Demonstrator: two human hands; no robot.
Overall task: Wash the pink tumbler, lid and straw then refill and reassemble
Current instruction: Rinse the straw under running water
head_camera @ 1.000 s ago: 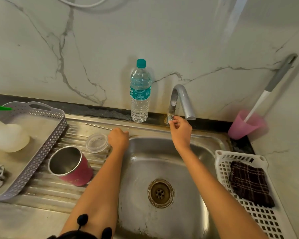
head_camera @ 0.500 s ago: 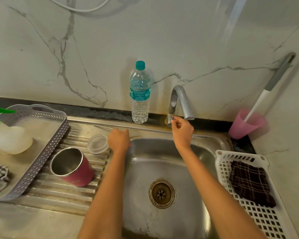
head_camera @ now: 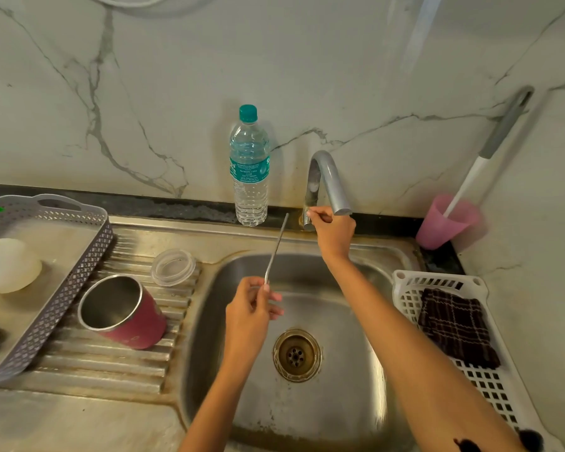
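Note:
My left hand [head_camera: 250, 313] pinches the lower end of a thin metal straw [head_camera: 277, 247] above the sink basin [head_camera: 340, 396]; the straw slants up toward the tap. My right hand [head_camera: 333, 228] grips the small handle at the base of the curved steel tap [head_camera: 323, 177]. No water runs from the spout. The pink tumbler [head_camera: 124, 313] lies tilted on the ribbed drainboard [head_camera: 111, 363], its steel inside showing. The clear round lid [head_camera: 173, 267] rests flat on the drainboard behind it.
A full water bottle [head_camera: 250, 168] stands left of the tap. A grey perforated tray [head_camera: 56, 282] with a white spray bottle [head_camera: 7, 265] sits at left. A white basket [head_camera: 490, 383] holding a dark checked cloth [head_camera: 457, 326] is at right. A pink cup [head_camera: 444, 221] holds a brush.
My left hand lifted the straw off the sink's back ledge and brought it over the basin. My right hand stayed on the tap handle.

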